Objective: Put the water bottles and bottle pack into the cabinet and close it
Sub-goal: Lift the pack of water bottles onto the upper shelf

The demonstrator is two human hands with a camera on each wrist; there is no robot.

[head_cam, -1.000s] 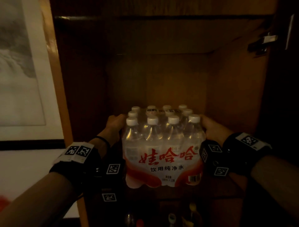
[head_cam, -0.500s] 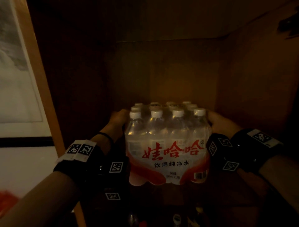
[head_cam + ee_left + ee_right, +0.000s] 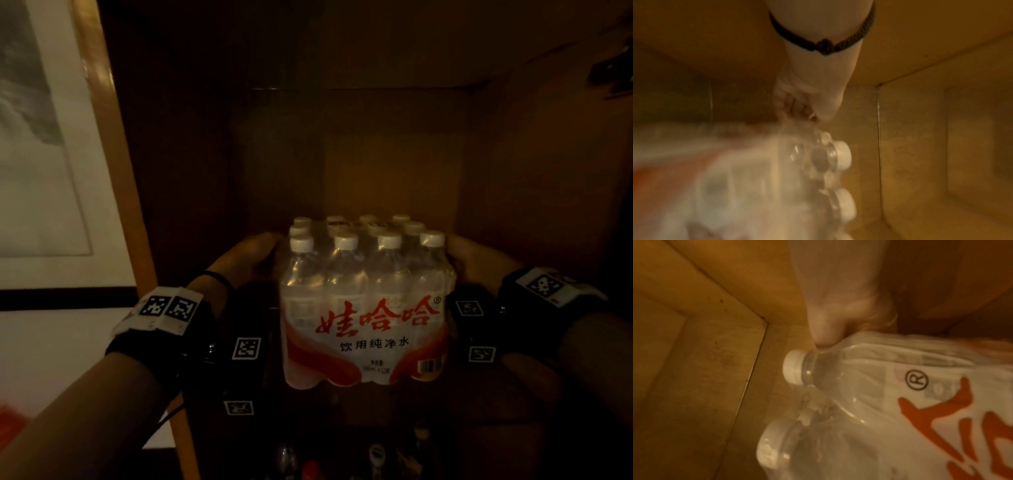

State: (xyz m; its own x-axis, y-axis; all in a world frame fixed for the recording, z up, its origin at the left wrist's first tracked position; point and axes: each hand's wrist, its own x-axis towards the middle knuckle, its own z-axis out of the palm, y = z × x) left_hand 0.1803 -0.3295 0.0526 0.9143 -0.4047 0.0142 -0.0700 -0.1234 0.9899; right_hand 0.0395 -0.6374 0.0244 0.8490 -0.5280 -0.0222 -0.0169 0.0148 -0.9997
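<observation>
A shrink-wrapped bottle pack (image 3: 366, 308) with white caps and red lettering stands upright in the mouth of a dark wooden cabinet (image 3: 387, 154). My left hand (image 3: 250, 257) grips its left side near the bottle shoulders, and my right hand (image 3: 476, 260) grips its right side. In the left wrist view the left hand (image 3: 807, 104) curls its fingers into the wrap of the pack (image 3: 777, 178). In the right wrist view the right hand (image 3: 840, 318) presses its thumb beside a capped bottle of the pack (image 3: 879, 394). Whether the pack rests on the shelf is hidden.
The cabinet's left frame (image 3: 113, 171) borders a framed picture (image 3: 34, 137) on the wall. A hinge (image 3: 613, 75) sits on the right side panel. Several bottles (image 3: 376, 459) stand on the dim shelf below. Behind the pack the compartment is bare wood.
Both hands have carried the pack deeper into the cabinet. The view has closed in, so the pack and the back wall look larger.
</observation>
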